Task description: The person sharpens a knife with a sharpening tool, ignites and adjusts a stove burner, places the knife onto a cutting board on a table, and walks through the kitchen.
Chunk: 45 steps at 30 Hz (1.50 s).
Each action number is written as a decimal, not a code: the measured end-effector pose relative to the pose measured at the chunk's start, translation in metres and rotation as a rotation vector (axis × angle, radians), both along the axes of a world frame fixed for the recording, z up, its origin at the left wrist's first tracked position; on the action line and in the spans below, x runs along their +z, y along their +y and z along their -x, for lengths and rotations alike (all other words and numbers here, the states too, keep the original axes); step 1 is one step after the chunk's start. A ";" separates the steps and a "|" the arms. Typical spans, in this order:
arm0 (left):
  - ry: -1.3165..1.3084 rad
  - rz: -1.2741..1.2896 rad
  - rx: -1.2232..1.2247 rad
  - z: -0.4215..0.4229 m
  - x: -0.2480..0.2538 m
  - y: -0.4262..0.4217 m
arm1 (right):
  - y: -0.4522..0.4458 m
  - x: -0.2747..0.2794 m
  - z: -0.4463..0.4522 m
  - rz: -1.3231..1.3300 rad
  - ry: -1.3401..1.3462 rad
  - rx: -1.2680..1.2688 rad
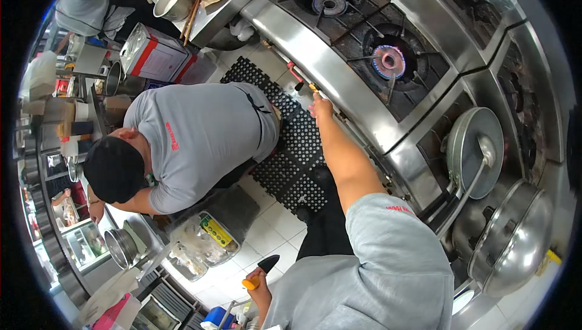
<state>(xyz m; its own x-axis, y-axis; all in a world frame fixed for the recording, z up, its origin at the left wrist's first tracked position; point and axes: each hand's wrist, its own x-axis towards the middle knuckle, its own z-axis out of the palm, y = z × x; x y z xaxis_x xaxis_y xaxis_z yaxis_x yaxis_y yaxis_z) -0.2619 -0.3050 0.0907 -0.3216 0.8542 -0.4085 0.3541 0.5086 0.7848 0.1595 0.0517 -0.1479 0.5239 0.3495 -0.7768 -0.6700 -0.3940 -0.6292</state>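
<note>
Co-worker (pixel 203 136) in black cap (pixel 114 169), bent forward, beyond left hand (pixel 260 293) and off to its left. Left hand wrapped round handle of orange-handled knife (pixel 268 264), dark blade poking out past the fist. Right hand (pixel 322 108), arm outstretched, fingers at yellow lever (pixel 313 87) along stove front (pixel 339 81); can't tell if pinching. Lit burner (pixel 388 62) right of that hand, pan (pixel 465 148) with ladle (pixel 487 145) farther right.

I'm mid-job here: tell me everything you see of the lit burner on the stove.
The lit burner is round, with blue and pinkish flames ringing a head that looks like metal. It sits in a dark, round recess of the steel-edged stove, with dark support arms around it. No pan or pot stands on it. Flame height is hard to judge from above.
</note>
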 end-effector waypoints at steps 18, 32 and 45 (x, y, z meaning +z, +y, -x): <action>-0.035 -0.002 0.104 -0.021 -0.002 0.026 | 0.041 -0.027 0.003 0.011 0.026 -0.217; -0.025 -0.003 0.092 -0.030 0.002 0.022 | 0.038 -0.017 0.003 -0.005 0.026 -0.243; 0.003 0.012 0.103 -0.037 0.006 0.020 | 0.033 -0.025 -0.002 -0.094 0.136 -0.192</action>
